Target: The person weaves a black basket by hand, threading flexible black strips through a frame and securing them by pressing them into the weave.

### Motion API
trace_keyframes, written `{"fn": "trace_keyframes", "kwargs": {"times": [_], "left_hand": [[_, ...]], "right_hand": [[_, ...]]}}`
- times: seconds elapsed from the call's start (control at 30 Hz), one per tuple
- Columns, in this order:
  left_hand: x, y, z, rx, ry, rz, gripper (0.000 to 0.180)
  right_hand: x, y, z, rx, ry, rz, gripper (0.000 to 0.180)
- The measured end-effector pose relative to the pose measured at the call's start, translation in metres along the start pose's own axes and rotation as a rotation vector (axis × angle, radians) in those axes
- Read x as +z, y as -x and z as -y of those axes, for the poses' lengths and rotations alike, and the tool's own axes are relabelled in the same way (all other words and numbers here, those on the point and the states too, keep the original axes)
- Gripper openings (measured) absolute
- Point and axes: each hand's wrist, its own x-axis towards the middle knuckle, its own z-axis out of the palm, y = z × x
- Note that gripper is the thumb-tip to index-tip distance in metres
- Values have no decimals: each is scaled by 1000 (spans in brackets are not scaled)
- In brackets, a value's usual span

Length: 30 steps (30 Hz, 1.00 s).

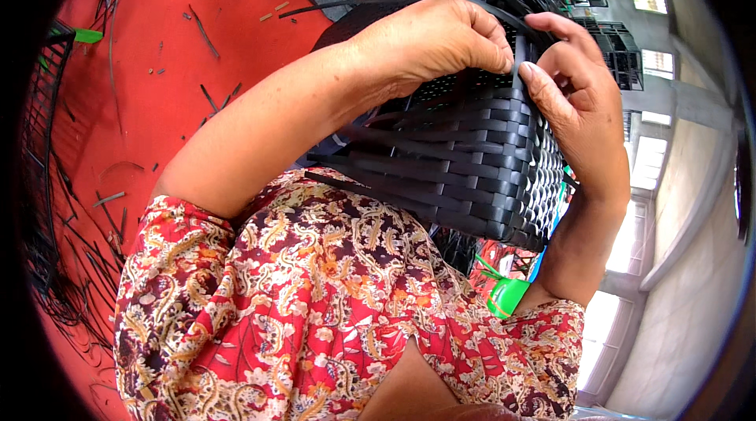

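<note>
One strip (519,55) at the edge of the basket (472,161), upper right of centre, looks pinched by the left hand (441,39), fingertips together, beside the right hand (581,90), thumb and forefinger apart, so a slack grip could let it spring loose.

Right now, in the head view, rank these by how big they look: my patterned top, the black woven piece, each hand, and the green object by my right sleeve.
1. Patterned top
2. Black woven piece
3. Left hand and right hand: too alike to rank
4. Green object
</note>
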Motion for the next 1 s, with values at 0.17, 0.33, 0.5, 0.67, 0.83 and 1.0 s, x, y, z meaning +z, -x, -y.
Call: {"fn": "trace_keyframes", "kwargs": {"times": [0.17,0.33,0.5,0.67,0.83,1.0], "left_hand": [[-6,27,1,-13,200,-83,7],[-22,48,12,16,242,-132,6],[-10,37,24,-82,136,-168,19],[0,6,36,-106,-271,-184,23],[7,7,29,-85,-493,-205,17],[8,7,20,-206,-336,-196,15]], "right_hand": [[4,-1,14,-69,64,-110,14],[18,-8,3,-258,254,7,12],[24,-13,-10,-198,48,36,20],[27,-15,-13,-106,-11,7,14],[29,-13,-20,-113,-14,8,14],[28,-15,-17,-157,-6,32,17]]}}
